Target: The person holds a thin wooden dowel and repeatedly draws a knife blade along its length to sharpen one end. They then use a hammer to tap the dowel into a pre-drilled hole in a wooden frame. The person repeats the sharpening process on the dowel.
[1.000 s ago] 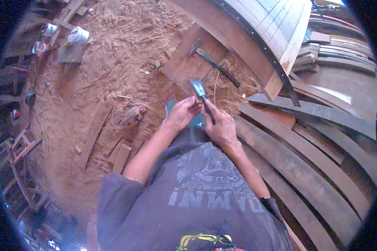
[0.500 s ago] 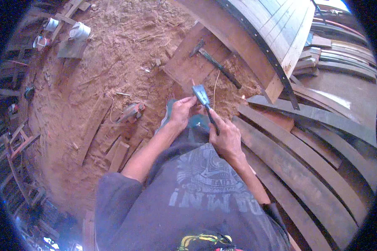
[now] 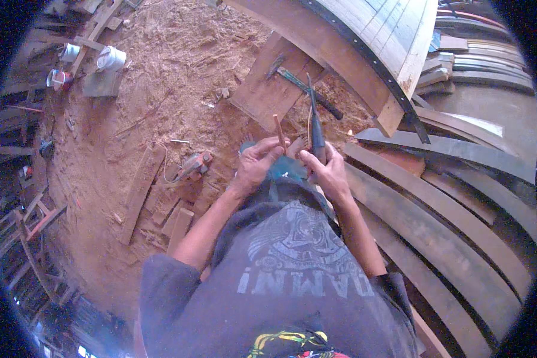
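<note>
My left hand (image 3: 259,162) pinches a thin reddish-brown wooden stick (image 3: 278,128), which points upward. Beside it, my right hand (image 3: 328,170) is closed around the dark handle of a scraper (image 3: 314,110). Its blade is now seen nearly edge-on and points away from me, clear of the stick. Beyond both hands a hammer (image 3: 304,88) with a dark grip lies on a flat wooden board (image 3: 265,95) on the ground.
A large planked wooden structure (image 3: 364,68) with a dark edge strip rises ahead. Long curved planks (image 3: 441,238) lie at the right. Sawdust (image 3: 101,203) covers the ground at the left, where a power tool (image 3: 194,166), wood offcuts (image 3: 143,194) and white buckets (image 3: 111,58) lie or stand.
My right hand has turned the scraper, so its broad face now shows as a narrow edge, and has moved it slightly right. The stick in my left hand now stands more plainly in view.
</note>
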A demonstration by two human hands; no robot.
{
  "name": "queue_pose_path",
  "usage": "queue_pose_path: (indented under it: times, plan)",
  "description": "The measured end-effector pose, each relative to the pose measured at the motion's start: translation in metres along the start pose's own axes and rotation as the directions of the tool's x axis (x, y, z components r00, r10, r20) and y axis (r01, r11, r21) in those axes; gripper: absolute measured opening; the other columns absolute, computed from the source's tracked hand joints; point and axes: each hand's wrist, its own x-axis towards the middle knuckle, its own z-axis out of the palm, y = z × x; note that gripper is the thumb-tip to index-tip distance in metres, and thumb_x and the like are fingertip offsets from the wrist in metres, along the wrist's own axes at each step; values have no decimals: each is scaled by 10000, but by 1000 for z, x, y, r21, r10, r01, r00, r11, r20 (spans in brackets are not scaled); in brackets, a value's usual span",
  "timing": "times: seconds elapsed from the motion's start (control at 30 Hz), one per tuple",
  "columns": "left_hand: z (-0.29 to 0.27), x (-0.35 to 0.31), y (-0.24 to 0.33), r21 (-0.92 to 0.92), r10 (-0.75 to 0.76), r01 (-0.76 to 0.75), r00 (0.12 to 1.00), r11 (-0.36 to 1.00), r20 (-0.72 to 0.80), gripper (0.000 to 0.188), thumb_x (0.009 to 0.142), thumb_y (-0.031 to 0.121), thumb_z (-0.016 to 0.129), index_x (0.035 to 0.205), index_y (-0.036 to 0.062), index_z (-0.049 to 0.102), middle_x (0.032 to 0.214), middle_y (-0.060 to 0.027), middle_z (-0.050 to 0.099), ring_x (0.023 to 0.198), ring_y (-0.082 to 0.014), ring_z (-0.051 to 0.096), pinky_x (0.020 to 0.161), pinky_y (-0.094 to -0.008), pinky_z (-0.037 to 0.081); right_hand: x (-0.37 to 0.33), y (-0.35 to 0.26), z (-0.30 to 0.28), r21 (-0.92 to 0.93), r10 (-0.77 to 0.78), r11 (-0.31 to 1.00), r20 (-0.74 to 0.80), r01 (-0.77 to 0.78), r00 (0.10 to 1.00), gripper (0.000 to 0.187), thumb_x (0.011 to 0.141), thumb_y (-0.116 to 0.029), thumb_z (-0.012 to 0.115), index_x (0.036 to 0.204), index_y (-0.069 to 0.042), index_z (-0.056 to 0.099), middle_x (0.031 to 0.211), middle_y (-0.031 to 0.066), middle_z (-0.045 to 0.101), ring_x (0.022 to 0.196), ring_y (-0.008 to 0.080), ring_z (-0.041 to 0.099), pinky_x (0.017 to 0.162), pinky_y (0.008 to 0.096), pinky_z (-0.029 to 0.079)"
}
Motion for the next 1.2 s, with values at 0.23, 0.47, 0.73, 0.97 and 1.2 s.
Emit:
queue_pose_path:
  times: [0.23, 0.47, 0.73, 0.97, 1.2]
  plan:
    - [7, 2, 19, -235, -186, 214, 973, 948, 138, 259, 1061, 182, 646, 1247, 26, 735, 1203, -51, 741, 1141, -160, 662, 1025, -340, 516, -4, -25, 19, 218, -37, 976, 41, 27, 999, 358, 912, -262, 830, 1126, -44, 643, 904, 42, 723, 739, 101, 645, 623, 271, 524]
    - [-12, 28, 43, -350, -271, 235, 961, 907, -57, 243, 1041, 187, 685, 1206, 11, 717, 1073, -85, 769, 986, -138, 711, 913, -302, 579, -8, -8, 16, 215, -53, 975, 13, 49, 999, 344, 874, -219, 859, 1091, -68, 638, 890, 11, 694, 724, 75, 621, 510, 233, 479]
    - [-49, 20, 42, 30, -314, 313, 944, 949, 103, 233, 1005, 183, 734, 1152, 2, 748, 1024, -75, 771, 950, -139, 713, 880, -302, 582, -6, -13, 3, 249, 2, 968, -102, 24, 995, 344, 821, -160, 876, 1077, -65, 667, 944, 23, 731, 801, 115, 679, 729, 276, 549]
    - [-54, 12, 48, 275, -490, 406, 742, 872, 457, 261, 1017, 240, 722, 1106, -1, 766, 971, -30, 750, 899, -113, 680, 837, -292, 562, 5, -16, 4, 158, -162, 972, -97, 176, 982, 337, 885, -168, 839, 1120, -36, 637, 932, 31, 715, 783, 115, 677, 663, 268, 537]
    - [-31, -6, -5, -67, -498, 529, 828, 846, 259, 315, 1079, 313, 618, 1154, 20, 708, 981, -57, 761, 874, -138, 715, 822, -309, 581, -21, -27, -19, -238, -166, 966, -261, 104, 951, 367, 905, -191, 835, 1180, -11, 670, 952, 56, 718, 789, 132, 661, 746, 296, 537]
